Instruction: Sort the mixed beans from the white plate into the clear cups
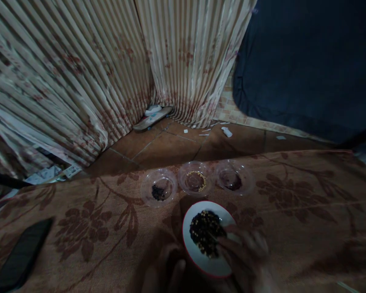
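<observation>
A white bowl [189, 248] with a red rim holds a heap of mixed black and pale yellow grains [205, 230]. My right hand [242, 248] reaches over the bowl's right side, blurred, its fingertips pinched together at the heap. A thin line shows at those fingertips, too unclear to name. To the left of the bowl, in shadow, is my left hand [167, 266], fingers loosely bent and apart, with nothing visible in them. Behind the bowl stand three clear plastic dishes: the left dish [146, 185] has black grains, the middle dish [184, 173] yellow ones, the right dish [247, 179] dark reddish ones.
Everything stands on a brown floral cloth [110, 240]. A dark phone [22, 254] lies at the left. Beyond the cloth's edge are a tiled floor [158, 144] with small litter, a skateboard [152, 119], striped curtains [186, 61] and a dark blue cover [305, 69].
</observation>
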The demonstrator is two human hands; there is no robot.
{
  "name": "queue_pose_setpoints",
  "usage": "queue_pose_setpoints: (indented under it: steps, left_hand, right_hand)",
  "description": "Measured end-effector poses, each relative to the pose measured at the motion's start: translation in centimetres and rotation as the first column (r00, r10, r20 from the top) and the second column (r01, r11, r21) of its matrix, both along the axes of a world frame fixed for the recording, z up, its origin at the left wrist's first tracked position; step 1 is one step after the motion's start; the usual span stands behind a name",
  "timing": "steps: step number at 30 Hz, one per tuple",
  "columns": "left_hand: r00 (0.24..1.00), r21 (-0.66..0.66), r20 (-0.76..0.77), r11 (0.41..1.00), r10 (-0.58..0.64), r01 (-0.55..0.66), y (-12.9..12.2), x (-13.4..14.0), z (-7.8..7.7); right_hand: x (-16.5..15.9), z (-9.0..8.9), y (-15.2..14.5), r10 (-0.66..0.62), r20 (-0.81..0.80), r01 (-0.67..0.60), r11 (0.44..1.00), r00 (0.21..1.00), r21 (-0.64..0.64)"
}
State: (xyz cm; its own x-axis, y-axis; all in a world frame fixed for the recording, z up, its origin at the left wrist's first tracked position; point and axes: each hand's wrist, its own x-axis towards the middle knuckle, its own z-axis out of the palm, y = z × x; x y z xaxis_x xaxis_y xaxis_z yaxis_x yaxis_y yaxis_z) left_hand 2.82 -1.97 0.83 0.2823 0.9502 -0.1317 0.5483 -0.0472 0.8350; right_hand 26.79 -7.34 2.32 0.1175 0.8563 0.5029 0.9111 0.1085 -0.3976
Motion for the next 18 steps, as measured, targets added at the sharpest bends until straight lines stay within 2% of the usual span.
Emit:
queue_pose_setpoints:
  steps: [2, 4, 6, 10, 11, 14, 16, 18]
  left_hand:
    - [0.997, -0.108, 0.082, 0.994, -0.012, 0.021, 0.3, 1.4, 0.8]
    - [0.993, -0.196, 0.117, 0.980, -0.009, 0.032, 0.8, 2.4, 1.2]
    - [0.984, -0.268, 0.177, 0.961, -0.020, 0.068, 1.3, 3.1, 1.2]
    - [0.955, -0.435, 0.298, 0.889, -0.007, 0.142, 1.8, 3.7, 0.6]
    - [0.946, -0.452, 0.324, 0.880, 0.010, 0.146, 1.9, 3.7, 0.5]
    - [0.917, -0.460, 0.398, 0.871, 0.029, 0.172, 2.2, 3.6, 0.3]
    - [0.910, -0.449, 0.414, 0.873, 0.014, 0.191, 2.5, 3.3, 0.3]
    - [0.918, -0.427, 0.398, 0.884, -0.006, 0.190, 2.9, 2.8, 0.4]
  right_hand:
    - [0.8, 0.0, 0.3, -0.059, -0.050, 0.058, 0.998, 0.997, -0.022]
    - [1.8, 0.2, 0.1, -0.026, -0.054, 0.024, 0.999, 0.998, -0.032]
    - [2.5, 0.4, -0.1, 0.012, -0.024, -0.013, 1.000, 1.000, -0.024]
    - [1.5, 0.4, 0.8, -0.047, -0.024, 0.047, 0.999, 0.999, -0.023]
    - [0.9, 0.3, 1.1, -0.064, -0.031, 0.064, 0.998, 0.997, 0.000]
    - [-0.4, 0.4, 1.1, 0.028, -0.031, -0.028, 1.000, 0.999, -0.003]
    - [0.0, 0.8, 0.1, 0.112, -0.025, -0.114, 0.992, 0.993, -0.050]
    - [1.3, 1.5, -1.3, 0.134, -0.022, -0.135, 0.984, 0.991, -0.112]
